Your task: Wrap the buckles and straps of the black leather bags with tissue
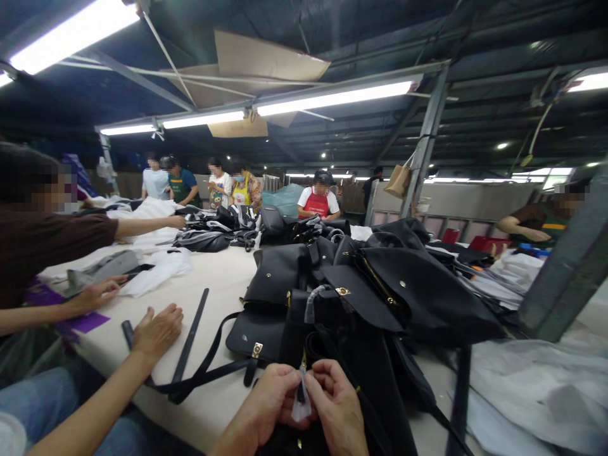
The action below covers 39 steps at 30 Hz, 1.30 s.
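Note:
At the bottom centre, my left hand (pixel 270 405) and my right hand (pixel 335 402) meet around a small clear plastic wrap (pixel 301 408). Thumbs and fingers of both hands pinch it near its top, with a dark piece showing inside. A gold-coloured zipper pull (pixel 304 362) rises just above the fingertips. Behind and below my hands lies a black bag (pixel 297 326), its handle (pixel 316 301) partly wrapped in clear plastic. Another black flap with a gold clasp (pixel 257 349) rests to the left of it.
Black bags (pixel 427 291) are heaped at the centre and right. Another person's hand (pixel 159 329) rests on the pale table (pixel 223 269) beside black straps (pixel 191 335). A person at far left reaches across. White plastic sheeting (pixel 532 386) lies at right, near a metal post (pixel 570 272).

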{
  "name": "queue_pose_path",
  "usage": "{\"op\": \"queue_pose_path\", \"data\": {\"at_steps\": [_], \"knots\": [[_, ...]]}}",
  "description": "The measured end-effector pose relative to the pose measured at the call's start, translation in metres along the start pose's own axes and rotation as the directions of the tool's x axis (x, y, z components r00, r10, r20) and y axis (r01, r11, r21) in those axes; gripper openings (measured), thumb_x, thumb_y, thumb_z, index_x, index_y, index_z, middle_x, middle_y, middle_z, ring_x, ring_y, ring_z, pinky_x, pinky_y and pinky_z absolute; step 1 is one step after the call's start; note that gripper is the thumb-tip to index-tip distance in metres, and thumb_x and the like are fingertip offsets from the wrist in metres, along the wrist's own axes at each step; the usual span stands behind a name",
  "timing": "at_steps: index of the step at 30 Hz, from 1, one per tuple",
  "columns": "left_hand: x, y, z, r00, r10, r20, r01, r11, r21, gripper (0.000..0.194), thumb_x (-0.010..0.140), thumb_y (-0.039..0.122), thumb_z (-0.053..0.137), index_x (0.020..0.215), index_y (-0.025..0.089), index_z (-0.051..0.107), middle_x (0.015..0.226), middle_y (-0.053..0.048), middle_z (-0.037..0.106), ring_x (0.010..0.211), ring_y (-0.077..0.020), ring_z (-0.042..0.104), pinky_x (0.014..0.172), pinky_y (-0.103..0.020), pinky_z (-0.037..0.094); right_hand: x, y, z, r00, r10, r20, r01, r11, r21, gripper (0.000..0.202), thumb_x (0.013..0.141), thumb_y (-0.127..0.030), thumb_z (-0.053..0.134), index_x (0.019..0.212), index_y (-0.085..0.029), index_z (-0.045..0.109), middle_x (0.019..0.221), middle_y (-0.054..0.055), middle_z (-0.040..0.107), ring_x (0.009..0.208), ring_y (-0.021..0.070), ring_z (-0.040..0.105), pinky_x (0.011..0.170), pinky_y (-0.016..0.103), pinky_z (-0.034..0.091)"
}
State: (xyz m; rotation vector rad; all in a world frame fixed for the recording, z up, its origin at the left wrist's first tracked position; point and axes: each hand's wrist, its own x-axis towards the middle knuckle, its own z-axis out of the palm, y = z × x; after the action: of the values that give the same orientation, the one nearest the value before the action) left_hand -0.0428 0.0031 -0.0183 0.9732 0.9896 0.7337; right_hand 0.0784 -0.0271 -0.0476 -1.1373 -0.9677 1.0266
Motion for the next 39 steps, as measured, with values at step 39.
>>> {"op": "queue_pose_path", "data": {"at_steps": [39], "knots": [[0.013, -0.018, 0.003, 0.989, 0.068, -0.131, -0.069, 0.998, -0.009, 0.05, 0.048, 0.059, 0.079, 0.065, 0.016, 0.059, 0.045, 0.005, 0.055, 0.038, -0.0062, 0.045, 0.039, -0.016, 0.033, -0.07, -0.042, -0.098, 0.994, 0.054, 0.094, -0.025, 0.959, -0.283, 0.046, 0.075, -0.054, 0.065, 0.103, -0.019, 0.07, 0.068, 0.002, 0.068, 0.054, 0.0145, 0.059, 0.049, 0.024, 0.041]]}}
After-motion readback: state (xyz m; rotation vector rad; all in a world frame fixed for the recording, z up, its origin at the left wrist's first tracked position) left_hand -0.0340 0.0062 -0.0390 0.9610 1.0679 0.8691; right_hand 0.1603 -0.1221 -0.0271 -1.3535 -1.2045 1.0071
